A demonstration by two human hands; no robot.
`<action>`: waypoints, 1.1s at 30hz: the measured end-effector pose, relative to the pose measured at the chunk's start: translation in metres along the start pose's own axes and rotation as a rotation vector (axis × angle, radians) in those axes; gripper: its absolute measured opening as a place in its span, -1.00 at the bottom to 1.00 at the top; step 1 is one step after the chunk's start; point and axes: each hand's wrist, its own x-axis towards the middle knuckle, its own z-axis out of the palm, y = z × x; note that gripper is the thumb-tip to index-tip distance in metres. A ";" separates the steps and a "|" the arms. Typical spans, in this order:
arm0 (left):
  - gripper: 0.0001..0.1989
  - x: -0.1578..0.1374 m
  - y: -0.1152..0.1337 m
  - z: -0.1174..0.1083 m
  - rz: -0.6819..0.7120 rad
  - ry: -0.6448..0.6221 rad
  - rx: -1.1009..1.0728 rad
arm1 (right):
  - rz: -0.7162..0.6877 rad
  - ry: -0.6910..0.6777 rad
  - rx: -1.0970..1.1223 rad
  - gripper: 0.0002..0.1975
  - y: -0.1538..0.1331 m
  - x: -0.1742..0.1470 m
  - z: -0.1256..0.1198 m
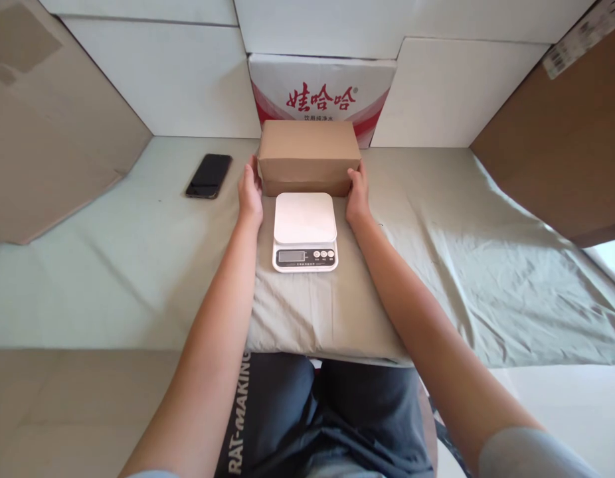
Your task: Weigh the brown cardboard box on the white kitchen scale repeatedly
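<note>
A closed brown cardboard box [310, 143] sits at the back of the cloth-covered table, with both of my hands around its ends. My left hand [250, 189] presses against the left end, its fingertips partly hidden behind the box edge. At the right end, my right hand [358, 192] grips the box, thumb on the front corner and the other fingers mostly out of sight. Just in front of the box, between my wrists, lies a white digital kitchen scale [305, 219] with a bare platform. Its small display and three round buttons face me; I cannot read a figure.
A black smartphone [209, 176] lies left of my left hand. Behind the box stands a white and red printed carton [322, 73] against white panels [437, 93]. Large brown cardboard pieces flank the table at left [53, 133] and right [561, 139]. The green cloth [113, 285] is wrinkled.
</note>
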 end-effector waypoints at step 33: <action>-0.37 0.003 -0.001 -0.004 0.016 -0.091 0.078 | -0.003 0.061 0.053 -0.42 -0.015 -0.008 0.007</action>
